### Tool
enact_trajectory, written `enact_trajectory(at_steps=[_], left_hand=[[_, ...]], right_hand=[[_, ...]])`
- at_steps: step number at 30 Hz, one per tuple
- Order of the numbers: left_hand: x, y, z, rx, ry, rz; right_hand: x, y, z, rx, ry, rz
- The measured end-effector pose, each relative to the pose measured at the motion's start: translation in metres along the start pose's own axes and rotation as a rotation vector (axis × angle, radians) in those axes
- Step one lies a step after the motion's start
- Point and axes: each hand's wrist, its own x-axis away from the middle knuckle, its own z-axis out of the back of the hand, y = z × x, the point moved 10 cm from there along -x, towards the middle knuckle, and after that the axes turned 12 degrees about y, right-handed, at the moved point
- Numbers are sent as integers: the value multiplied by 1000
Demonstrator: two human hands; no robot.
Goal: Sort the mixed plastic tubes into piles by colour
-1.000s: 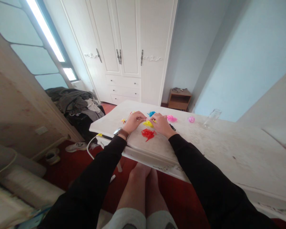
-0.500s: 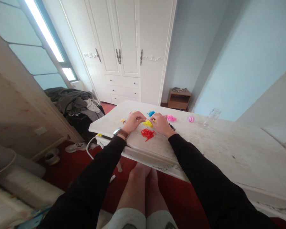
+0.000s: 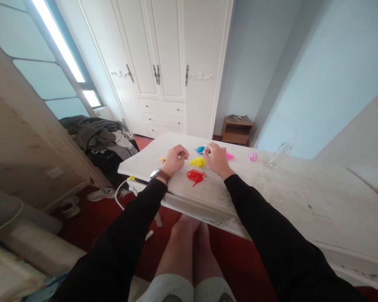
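Observation:
My left hand point(image 3: 176, 158), with a watch point(image 3: 159, 174) at its wrist, is closed with curled fingers just left of a pile of thin yellow strips point(image 3: 197, 162). What it holds, if anything, is too small to make out. My right hand point(image 3: 217, 158) is pinched closed above the table, between the yellow pile and a partly hidden pink pile point(image 3: 229, 155). Its fingertips are near a blue pile point(image 3: 200, 149), and I cannot make out anything in them. Nearest to me lies a pile of red strips point(image 3: 195, 177).
On the white table point(image 3: 264, 197), a pink ball-like bundle point(image 3: 253, 156) lies beside a clear glass vessel point(image 3: 280, 155). Small yellow and red pieces point(image 3: 163, 159) sit by my left wrist. Beyond stand a white wardrobe point(image 3: 170, 54) and a small brown cabinet point(image 3: 237, 130).
My hands were close together over the yellow pile with a thin pinkish strip between them. They have moved apart, the right one rightward and slightly up, uncovering the yellow pile.

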Motion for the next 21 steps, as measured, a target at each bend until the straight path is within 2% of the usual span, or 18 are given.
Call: enact_trajectory(at_steps=[2, 4, 9, 12, 14, 17, 18, 21], left_hand=[[-1, 0, 5, -16, 50, 2], [-1, 1, 6, -27, 61, -4], [0, 3, -2, 3, -9, -10], [0, 0, -1, 20, 0, -5], [-1, -2, 0, 19, 8, -3], [-1, -3, 0, 9, -3, 1], [-1, -3, 0, 3, -7, 1], [-1, -2, -1, -14, -21, -1]], right_hand=[[-5, 13, 13, 48, 98, -72], [-6, 18, 18, 67, 130, -97], [3, -5, -4, -7, -23, 47], [-2, 4, 2, -30, 12, 14], [-9, 29, 16, -8, 79, -77], [-15, 87, 42, 90, 155, -303], [-12, 107, 47, 117, 147, -388], [-2, 148, 56, 154, 130, -519]])
